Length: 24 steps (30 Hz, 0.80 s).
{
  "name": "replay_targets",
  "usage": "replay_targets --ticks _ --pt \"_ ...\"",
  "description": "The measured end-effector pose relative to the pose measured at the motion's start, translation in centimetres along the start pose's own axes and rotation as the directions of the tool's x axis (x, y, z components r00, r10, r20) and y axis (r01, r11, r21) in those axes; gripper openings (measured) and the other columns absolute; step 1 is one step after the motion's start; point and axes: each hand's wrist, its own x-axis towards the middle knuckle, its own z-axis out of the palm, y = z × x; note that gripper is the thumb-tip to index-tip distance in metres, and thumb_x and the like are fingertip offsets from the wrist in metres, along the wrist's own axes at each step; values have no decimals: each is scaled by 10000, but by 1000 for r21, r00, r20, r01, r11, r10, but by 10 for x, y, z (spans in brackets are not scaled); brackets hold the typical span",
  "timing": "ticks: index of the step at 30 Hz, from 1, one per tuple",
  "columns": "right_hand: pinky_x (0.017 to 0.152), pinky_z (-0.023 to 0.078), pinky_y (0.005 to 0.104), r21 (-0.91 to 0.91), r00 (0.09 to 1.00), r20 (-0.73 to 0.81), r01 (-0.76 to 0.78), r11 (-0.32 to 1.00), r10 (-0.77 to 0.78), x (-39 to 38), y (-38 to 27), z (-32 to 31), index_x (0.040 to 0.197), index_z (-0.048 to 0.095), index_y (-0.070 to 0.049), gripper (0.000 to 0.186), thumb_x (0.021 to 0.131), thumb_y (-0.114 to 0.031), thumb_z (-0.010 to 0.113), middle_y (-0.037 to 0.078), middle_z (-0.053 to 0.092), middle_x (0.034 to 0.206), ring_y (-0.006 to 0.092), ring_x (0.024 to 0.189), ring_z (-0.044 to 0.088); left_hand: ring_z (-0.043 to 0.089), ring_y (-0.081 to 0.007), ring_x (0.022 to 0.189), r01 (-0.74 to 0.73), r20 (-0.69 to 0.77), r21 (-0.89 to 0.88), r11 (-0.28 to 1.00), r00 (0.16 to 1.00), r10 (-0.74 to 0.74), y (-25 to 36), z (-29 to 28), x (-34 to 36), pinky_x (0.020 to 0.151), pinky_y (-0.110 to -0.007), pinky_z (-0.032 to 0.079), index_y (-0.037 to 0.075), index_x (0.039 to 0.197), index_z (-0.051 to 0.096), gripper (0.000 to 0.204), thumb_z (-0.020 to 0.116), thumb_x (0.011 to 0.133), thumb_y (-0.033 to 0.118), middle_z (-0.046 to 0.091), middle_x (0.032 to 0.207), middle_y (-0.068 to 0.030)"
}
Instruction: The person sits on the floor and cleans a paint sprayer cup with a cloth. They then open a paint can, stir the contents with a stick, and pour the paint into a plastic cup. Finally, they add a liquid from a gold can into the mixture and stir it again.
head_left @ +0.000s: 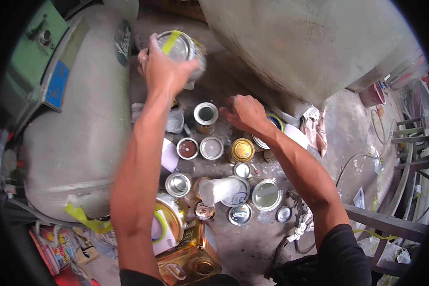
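Observation:
High at the far left, my left hand [166, 75] grips a paint can [180, 51] from above, fingers and thumb spread round its rim. A strip of yellow-green tape crosses the can's grey lid, and the can looks slightly blurred. My right hand [244, 113] hovers farther right with curled fingers; whatever they pinch, if anything, is hidden. Just left of it stands an open can [206, 113] with dark grey-green paint inside. Nearer are a can of brown-red paint [188, 148], a grey-topped can [211, 148] and a gold-topped can [243, 150].
Closer in, a translucent plastic cup [219, 189] lies tilted among more cans. A square gold tin [190, 260] sits near my body. Large grey panels [90, 119] flank the floor, and a dark metal rack [410, 157] with hoses is at right.

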Motion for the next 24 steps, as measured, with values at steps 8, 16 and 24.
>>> replay_targets --ticks 8,16,24 --pt "782 577 394 337 982 -133 174 925 -136 86 -37 107 962 744 -42 271 849 -287 770 156 728 865 303 830 713 637 -331 1132 -192 485 75 978 865 133 94 -174 -17 986 -372 480 -91 1421 479 1003 836 617 392 602 1244 -290" --pt "797 570 391 -85 893 144 440 894 -426 100 -140 162 993 738 -49 275 849 -282 765 158 729 889 297 854 713 644 -380 1028 -400 55 91 912 916 397 53 -136 -17 824 -439 570 -89 1262 580 733 796 672 289 611 1120 -286" --pt "811 563 388 -114 807 267 569 814 -527 73 -176 240 1024 733 -56 284 850 -278 761 160 730 913 292 878 713 665 -338 1010 -243 21 344 907 968 251 56 -143 -20 764 -396 596 -86 1183 625 621 795 665 209 620 1095 -274"
